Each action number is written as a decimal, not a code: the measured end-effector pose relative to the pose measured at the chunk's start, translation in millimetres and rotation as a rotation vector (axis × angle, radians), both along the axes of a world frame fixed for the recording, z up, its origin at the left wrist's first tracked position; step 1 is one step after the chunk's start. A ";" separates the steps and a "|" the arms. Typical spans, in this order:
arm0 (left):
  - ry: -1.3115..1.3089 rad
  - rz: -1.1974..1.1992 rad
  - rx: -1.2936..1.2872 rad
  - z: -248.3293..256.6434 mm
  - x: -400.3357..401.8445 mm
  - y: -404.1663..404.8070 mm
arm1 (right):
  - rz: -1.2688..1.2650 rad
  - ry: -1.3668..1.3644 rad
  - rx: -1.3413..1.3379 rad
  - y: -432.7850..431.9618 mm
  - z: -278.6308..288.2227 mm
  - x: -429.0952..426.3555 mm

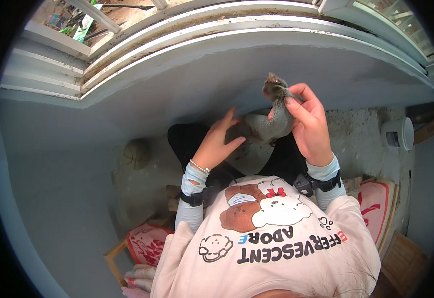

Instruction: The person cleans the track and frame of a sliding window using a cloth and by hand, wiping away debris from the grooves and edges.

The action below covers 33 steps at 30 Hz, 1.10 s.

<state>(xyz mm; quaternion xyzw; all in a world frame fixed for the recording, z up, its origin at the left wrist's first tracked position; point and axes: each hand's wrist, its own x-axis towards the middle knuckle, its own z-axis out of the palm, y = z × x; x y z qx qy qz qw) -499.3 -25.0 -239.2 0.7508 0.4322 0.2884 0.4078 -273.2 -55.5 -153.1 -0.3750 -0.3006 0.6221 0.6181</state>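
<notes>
Between my hands is a grey, rough-surfaced object (273, 126) shaped like a long-necked bird, its narrow neck rising to a brownish tip. I cannot tell whether it is an animal or a figure. My right hand (310, 123) grips the neck, with thumb and fingers on either side just below the tip. My left hand (217, 138) is spread beside the object's darker left end, thumb and fingers apart. Whether it touches that end is unclear. The object is above my lap, between my dark-trousered knees (187, 138); its underside is partly hidden.
A grey wall (157, 93) under a white window frame (202, 48) stands close in front. A ball (135, 154) lies on the floor at left, and a white bucket (399, 133) is at right. Wooden seats with red-and-pink cushions (373, 208) flank me.
</notes>
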 end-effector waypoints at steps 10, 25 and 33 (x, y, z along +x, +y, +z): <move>0.298 0.101 0.331 4.8 -9.1 0.5 | -0.052 0.120 -0.031 8.4 24.6 3.0; 0.151 -0.050 -0.100 -84.2 34.4 -27.2 | 0.040 0.549 0.038 16.6 46.5 19.0; 0.237 0.159 0.029 -128.4 62.0 -13.0 | 0.015 0.555 0.102 12.5 55.2 -1.9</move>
